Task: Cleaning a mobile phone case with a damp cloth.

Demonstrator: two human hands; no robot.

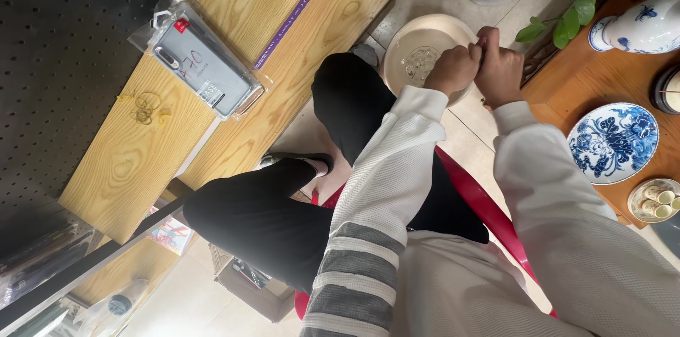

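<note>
Both hands, the left hand (pixel 452 68) and right hand (pixel 498 68), were closed together on a small unidentifiable object directly above the cream bowl (pixel 404 43), left hand nearer.

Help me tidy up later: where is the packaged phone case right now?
In the head view, the packaged phone case lies upper left on the light wooden shelf, beside a purple strip and some yellow rubber bands, well away from both hands.
</note>
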